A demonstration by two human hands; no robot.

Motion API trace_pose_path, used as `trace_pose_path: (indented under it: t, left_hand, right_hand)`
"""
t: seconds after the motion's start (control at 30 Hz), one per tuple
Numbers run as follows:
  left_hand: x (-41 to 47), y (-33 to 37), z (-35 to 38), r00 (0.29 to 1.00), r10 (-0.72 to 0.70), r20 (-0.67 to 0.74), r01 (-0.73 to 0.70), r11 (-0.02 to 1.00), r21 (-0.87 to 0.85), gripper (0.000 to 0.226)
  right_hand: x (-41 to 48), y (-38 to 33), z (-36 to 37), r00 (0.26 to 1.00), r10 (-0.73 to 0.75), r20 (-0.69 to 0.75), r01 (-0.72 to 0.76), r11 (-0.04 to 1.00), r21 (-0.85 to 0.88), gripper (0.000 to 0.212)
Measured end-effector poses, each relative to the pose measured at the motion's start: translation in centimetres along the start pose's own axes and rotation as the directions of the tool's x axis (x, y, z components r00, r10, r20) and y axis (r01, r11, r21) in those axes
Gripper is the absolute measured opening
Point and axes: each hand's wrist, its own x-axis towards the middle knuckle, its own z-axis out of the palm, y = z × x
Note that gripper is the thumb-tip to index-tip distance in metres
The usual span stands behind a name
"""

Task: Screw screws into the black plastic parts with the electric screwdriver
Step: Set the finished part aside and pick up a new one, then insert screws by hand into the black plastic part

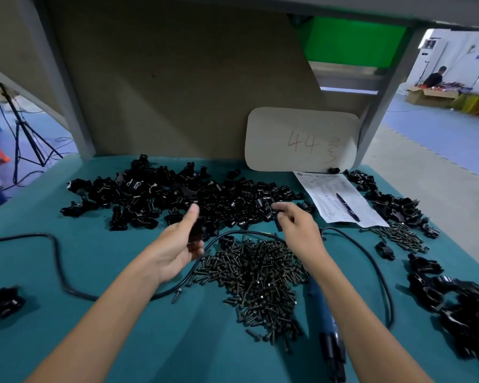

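While the left hand (177,244) holds one black part (196,230) between its thumb and curled fingers, the right hand (299,228) pinches a small dark thing (278,222) in its fingertips. That thing is too blurry to tell if it is a screw.

Both hands are up over the teal table (94,341), at the near edge of the big heap of black parts (163,192). Just below the hands is the big pile of screws (255,277), loose on the table. The electric screwdriver (325,310) lies flat beside that pile, partly under the right arm. A black cord (56,258) curls across the table.

More finished-looking parts (459,308) lie at the right, near a small pile of screws (401,236). A pen (347,207) rests on a paper sheet (332,194). Far off stands an open cardboard box (423,95). I cannot tell what is in it.
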Motion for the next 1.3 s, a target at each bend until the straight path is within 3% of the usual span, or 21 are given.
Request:
trace_pose_path:
  t: [0.1, 0.2, 0.37, 0.63, 0.73, 0.83, 0.97, 1.03, 1.13, 1.23, 1.3]
  left_hand:
    - [-1.9, 0.1, 0.7, 0.983, 0.052, 0.178, -0.057, 0.998, 0.021, 0.044]
    - [-3.1, 0.2, 1.3, 0.975, 0.094, 0.201, -0.107, 0.993, 0.052, 0.043]
    - [-4.0, 0.2, 2.0, 0.983, 0.074, 0.167, -0.105, 0.977, 0.185, 0.040]
    - [-6.4, 0.2, 2.4, 0.922, 0.117, 0.368, -0.203, 0.958, 0.203, 0.048]
    - [-7.0, 0.4, 2.2, 0.893, 0.188, 0.408, -0.329, 0.892, 0.310, 0.027]
    - [-7.5, 0.6, 2.1, 0.851, 0.319, 0.416, -0.479, 0.798, 0.367, 0.027]
    - [-7.7, 0.7, 2.2, 0.820, 0.423, 0.386, -0.562, 0.723, 0.402, 0.022]
    - [-7.8, 0.5, 2.4, 0.839, 0.430, 0.333, -0.540, 0.728, 0.422, 0.020]
    - [-8.1, 0.5, 2.8, 0.910, 0.335, 0.245, -0.402, 0.857, 0.322, 0.017]
    - [-8.5, 0.5, 2.8, 0.928, 0.192, 0.321, -0.284, 0.919, 0.272, 0.036]
    - [-8.6, 0.4, 2.9, 0.919, 0.193, 0.343, -0.302, 0.904, 0.303, 0.046]
  right_hand:
    - [-3.1, -2.2, 0.2, 0.998, 0.026, 0.062, -0.049, 0.909, 0.414, 0.024]
    - [-5.3, -3.7, 0.5, 0.995, -0.013, 0.097, -0.040, 0.852, 0.523, 0.029]
    - [-7.6, -5.0, 1.1, 0.967, -0.102, 0.233, -0.027, 0.868, 0.495, 0.027]
    - [-8.5, -5.9, 1.1, 0.968, -0.161, 0.195, 0.028, 0.834, 0.551, 0.028]
    - [-8.7, -5.9, 0.8, 0.967, -0.165, 0.193, 0.011, 0.785, 0.619, 0.030]
    - [-9.0, -5.9, 0.5, 0.967, -0.161, 0.196, -0.005, 0.760, 0.650, 0.032]
    - [-9.2, -6.0, 0.3, 0.965, -0.170, 0.200, -0.009, 0.740, 0.672, 0.032]
    - [-9.2, -6.2, 0.2, 0.967, -0.170, 0.193, -0.009, 0.727, 0.686, 0.032]
    - [-9.2, -6.4, 0.2, 0.975, -0.138, 0.175, -0.017, 0.736, 0.677, 0.023]
    - [-9.4, -6.6, 0.2, 0.975, -0.107, 0.192, -0.057, 0.720, 0.692, 0.011]
    - [-9.5, -6.8, 0.1, 0.974, -0.080, 0.213, -0.101, 0.685, 0.722, 0.015]
